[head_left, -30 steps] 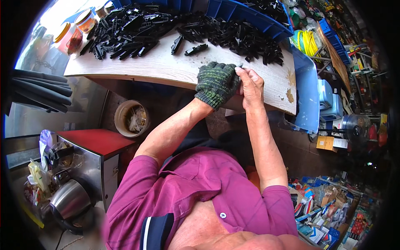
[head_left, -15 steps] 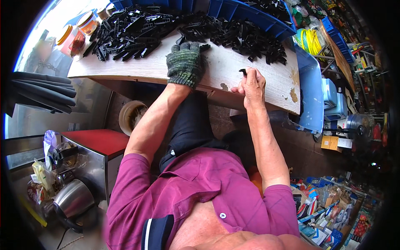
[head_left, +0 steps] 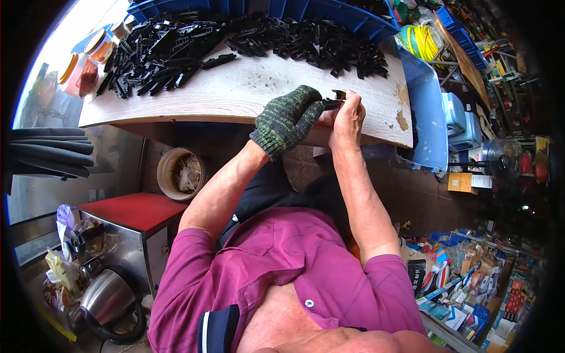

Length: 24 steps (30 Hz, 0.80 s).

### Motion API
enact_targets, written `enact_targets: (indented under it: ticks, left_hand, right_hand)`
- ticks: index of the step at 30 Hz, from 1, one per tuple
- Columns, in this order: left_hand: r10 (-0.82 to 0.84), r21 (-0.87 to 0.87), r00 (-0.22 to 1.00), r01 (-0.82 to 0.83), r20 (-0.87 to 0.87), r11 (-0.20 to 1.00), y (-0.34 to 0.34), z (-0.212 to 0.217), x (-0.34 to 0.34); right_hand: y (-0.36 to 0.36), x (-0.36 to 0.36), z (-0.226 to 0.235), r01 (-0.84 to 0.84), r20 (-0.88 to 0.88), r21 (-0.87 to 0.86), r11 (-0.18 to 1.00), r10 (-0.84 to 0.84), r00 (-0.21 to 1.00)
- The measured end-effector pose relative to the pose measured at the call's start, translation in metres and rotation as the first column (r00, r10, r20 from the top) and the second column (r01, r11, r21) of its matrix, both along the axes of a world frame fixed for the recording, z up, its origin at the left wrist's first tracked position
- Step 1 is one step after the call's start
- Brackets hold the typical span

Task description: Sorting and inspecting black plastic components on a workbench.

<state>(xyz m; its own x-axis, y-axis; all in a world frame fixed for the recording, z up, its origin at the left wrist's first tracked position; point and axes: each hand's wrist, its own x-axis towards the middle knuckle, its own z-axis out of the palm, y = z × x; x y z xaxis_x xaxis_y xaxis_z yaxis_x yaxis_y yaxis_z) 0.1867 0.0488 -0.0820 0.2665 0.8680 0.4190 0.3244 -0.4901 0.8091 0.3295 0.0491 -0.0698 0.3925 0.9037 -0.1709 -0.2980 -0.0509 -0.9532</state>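
Table (head_left: 235, 91): pale wood-grain top, brown worn patches (head_left: 402, 115) near right end. Heap of long black parts (head_left: 165, 50) on left; second black heap (head_left: 318, 44) to right. Lidded jars (head_left: 77, 75) at left end. Blue bins (head_left: 335, 16) along far edge.

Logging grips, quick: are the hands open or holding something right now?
Left hand, gloved: closed on a black part.
Right hand, bare: closed on a small black piece.

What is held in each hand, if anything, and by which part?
The left hand holds a black part by its left end; the right hand holds a small black piece, seemingly by its right end.
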Motion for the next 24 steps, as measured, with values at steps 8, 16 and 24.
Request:
enact_targets:
  ticks: [8,16,24]
  left_hand:
    - [-0.033,-0.106,0.996,0.041,0.077,0.994,0.008,-0.006,0.004]
    - [-0.077,-0.154,0.990,0.094,0.114,0.984,0.011,-0.004,0.006]
    - [0.117,-0.208,0.958,-0.062,0.262,0.976,-0.001,-0.007,0.040]
  right_hand:
    - [0.004,0.012,-0.026,0.025,0.117,0.089,0.996,-0.035,0.993]
    - [0.006,0.020,-0.044,0.001,0.361,0.224,0.975,-0.084,0.929]
    - [-0.009,0.005,-0.015,-0.012,0.396,0.206,0.979,-0.072,0.915]
